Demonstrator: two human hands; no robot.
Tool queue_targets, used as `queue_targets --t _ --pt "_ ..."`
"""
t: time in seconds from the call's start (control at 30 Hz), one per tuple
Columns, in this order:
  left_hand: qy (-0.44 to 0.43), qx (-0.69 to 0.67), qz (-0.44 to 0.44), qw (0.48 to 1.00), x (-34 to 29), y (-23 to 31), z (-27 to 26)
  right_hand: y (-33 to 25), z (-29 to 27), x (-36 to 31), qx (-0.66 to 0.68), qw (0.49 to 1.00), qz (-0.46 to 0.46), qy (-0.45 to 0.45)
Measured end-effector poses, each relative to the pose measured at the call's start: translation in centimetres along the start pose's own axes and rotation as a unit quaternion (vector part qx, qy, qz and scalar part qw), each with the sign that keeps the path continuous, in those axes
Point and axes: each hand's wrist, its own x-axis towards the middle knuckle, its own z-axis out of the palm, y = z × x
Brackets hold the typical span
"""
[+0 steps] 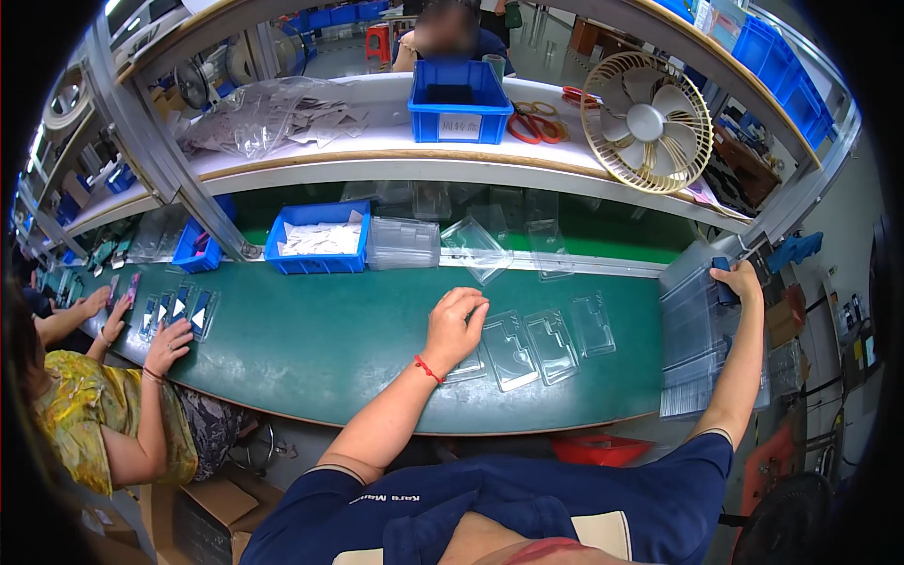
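Left hand (459, 325) loosely curled, clear blister trays (511, 353) to its right; right hand (741, 281) beside stacked clear trays (689, 344); whether either grips anything cannot be told

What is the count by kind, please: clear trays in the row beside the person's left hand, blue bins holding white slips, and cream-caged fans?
Clear trays: 4, one partly hidden by the left hand
Blue bins holding white slips: 1
Cream-caged fans: 1
Total: 6
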Motion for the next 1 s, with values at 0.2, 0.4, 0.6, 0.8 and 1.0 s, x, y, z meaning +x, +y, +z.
queue_targets --t 0.2,0.4,0.6,0.8,1.0 --pt "-0.016 -0.039 -0.005 0.999 0.0 1.1 -0.1 -4.9 -1.3 -5.1 -0.177 0.97 -0.057 0.154" --pt "-0.194 -0.468 -0.251 0.825 -3.3 5.2 2.2 -15.1 4.7 -19.0 0.37 0.882 -0.245 -0.156" --pt "-0.209 -0.693 -0.382 0.575 -6.0 6.1 0.4 -19.9 17.0 -29.2 0.557 0.715 -0.161 -0.391" --pt "-0.086 -0.662 -0.433 0.605 -7.9 5.6 -5.8 -23.2 19.6 -29.0 0.535 0.667 -0.135 -0.5" --pt "-0.021 -0.611 -0.415 0.674 -9.1 4.0 -8.9 -26.5 23.9 -29.5 0.305 0.875 -0.343 -0.155"
